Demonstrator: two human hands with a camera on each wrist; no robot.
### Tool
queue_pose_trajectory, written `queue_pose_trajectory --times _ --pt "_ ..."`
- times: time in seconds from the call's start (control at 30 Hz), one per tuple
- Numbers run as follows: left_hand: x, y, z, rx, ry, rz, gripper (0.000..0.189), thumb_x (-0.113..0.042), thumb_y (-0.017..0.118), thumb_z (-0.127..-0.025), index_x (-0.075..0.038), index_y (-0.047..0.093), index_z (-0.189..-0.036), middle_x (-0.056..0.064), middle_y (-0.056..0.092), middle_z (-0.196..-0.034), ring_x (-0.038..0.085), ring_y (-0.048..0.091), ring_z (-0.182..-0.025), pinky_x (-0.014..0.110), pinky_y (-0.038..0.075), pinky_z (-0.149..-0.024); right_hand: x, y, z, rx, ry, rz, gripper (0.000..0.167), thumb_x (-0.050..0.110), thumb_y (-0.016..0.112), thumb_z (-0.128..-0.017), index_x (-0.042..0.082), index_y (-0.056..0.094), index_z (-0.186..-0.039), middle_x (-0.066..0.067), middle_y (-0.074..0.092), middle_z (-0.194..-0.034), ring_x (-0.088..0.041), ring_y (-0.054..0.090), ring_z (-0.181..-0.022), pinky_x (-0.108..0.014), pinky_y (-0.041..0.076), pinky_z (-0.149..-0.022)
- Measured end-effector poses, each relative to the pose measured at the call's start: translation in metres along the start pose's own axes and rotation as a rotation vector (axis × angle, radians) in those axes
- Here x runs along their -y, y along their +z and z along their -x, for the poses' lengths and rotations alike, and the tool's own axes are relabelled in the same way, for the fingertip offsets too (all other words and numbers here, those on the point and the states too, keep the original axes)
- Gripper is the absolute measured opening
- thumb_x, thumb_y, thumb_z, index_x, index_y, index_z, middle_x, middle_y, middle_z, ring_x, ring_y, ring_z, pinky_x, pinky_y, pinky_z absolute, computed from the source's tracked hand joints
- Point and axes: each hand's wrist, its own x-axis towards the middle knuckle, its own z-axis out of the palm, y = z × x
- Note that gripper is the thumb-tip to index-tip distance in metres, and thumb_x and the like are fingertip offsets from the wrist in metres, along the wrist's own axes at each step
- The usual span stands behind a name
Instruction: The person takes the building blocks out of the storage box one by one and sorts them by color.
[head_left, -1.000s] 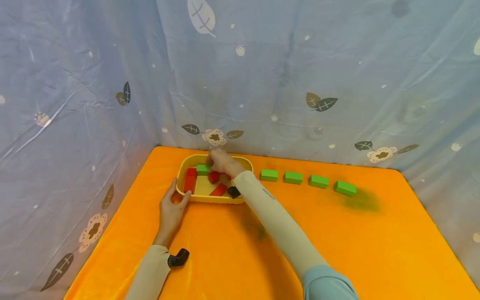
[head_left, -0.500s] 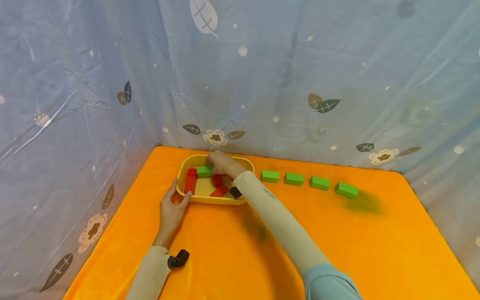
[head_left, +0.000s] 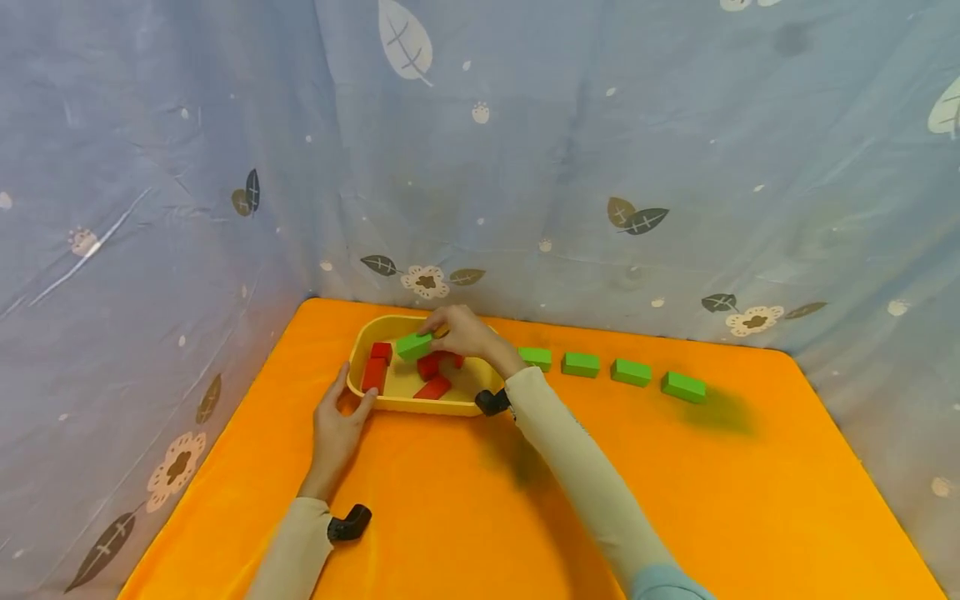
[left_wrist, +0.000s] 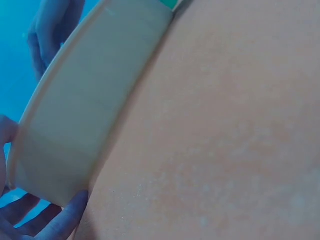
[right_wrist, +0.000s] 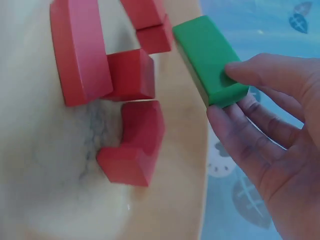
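Note:
A yellow plastic tray (head_left: 427,407) stands at the back left of the orange table. My left hand (head_left: 333,437) holds its front left corner, thumb at the rim; in the left wrist view its fingers (left_wrist: 64,220) lie against the tray's outer wall. Between thumb and fingers of my right hand (head_left: 468,335) is a green block (head_left: 413,345), pinched by one end and raised over the tray. The right wrist view shows this block (right_wrist: 210,60) tilted at rim height. Inside the tray lie several red blocks (head_left: 374,376), one of them notched with a curved cut-out (right_wrist: 135,145).
Several green blocks (head_left: 581,364) stand in a spaced row to the right of the tray. A patterned blue curtain (head_left: 540,150) hangs along the back and left edges of the table (head_left: 675,500). Black camera mounts (head_left: 349,523) sit on both wrists.
My right hand has lifted the green block off the tray's floor, and the block is now tilted. The left hand keeps its hold on the tray.

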Motion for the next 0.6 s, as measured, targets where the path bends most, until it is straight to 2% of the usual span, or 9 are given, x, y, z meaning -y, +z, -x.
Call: queue_pose_trajectory --times 0.13,0.2,0.37,0.47,0.6 --pt "-0.002 0.003 0.001 -0.001 -0.017 -0.003 0.074 -0.031 0.070 -0.092 -0.012 0.034 -0.153 0.007 0.034 -0.156 0.024 0.027 -0.144 0.044 0.025 -0.118 0.000 -0.011 0.021 -0.047 -0.056 -0.007 0.023 0.004 0.072 -0.086 0.006 0.076 -0.108 -0.009 0.070 -0.113 -0.022 0.062 -0.102 -0.038 0.054 -0.087" --pt "-0.002 0.001 0.002 0.006 -0.019 -0.004 0.074 -0.033 0.070 -0.092 -0.012 0.034 -0.153 0.006 0.033 -0.156 0.025 0.026 -0.145 0.045 0.025 -0.118 0.000 -0.014 0.031 -0.083 -0.069 -0.025 0.022 0.003 0.072 -0.086 0.006 0.076 -0.107 -0.008 0.070 -0.112 -0.022 0.062 -0.102 -0.038 0.055 -0.084" --pt "-0.003 0.001 0.002 0.011 -0.019 -0.010 0.074 -0.035 0.069 -0.092 -0.013 0.033 -0.154 0.006 0.032 -0.156 0.025 0.026 -0.145 0.045 0.024 -0.118 -0.005 -0.025 0.061 -0.155 -0.060 -0.139 0.022 0.000 0.072 -0.085 0.002 0.075 -0.107 -0.012 0.068 -0.113 -0.024 0.062 -0.104 -0.032 0.059 -0.079" --pt "-0.003 0.001 0.002 0.004 -0.015 -0.017 0.075 -0.034 0.069 -0.092 -0.012 0.033 -0.154 0.007 0.032 -0.156 0.025 0.027 -0.145 0.045 0.025 -0.118 -0.011 -0.032 0.078 -0.175 -0.044 -0.216 0.023 -0.002 0.071 -0.086 0.000 0.074 -0.109 -0.014 0.065 -0.117 -0.027 0.061 -0.107 -0.030 0.058 -0.082" --pt "-0.003 0.002 0.002 -0.005 -0.006 -0.006 0.075 -0.032 0.070 -0.092 -0.010 0.033 -0.153 0.008 0.033 -0.156 0.025 0.028 -0.144 0.044 0.026 -0.118 -0.020 -0.043 0.099 -0.196 -0.013 -0.246 0.024 -0.002 0.070 -0.088 0.000 0.073 -0.111 -0.015 0.063 -0.120 -0.028 0.060 -0.110 -0.031 0.058 -0.085"
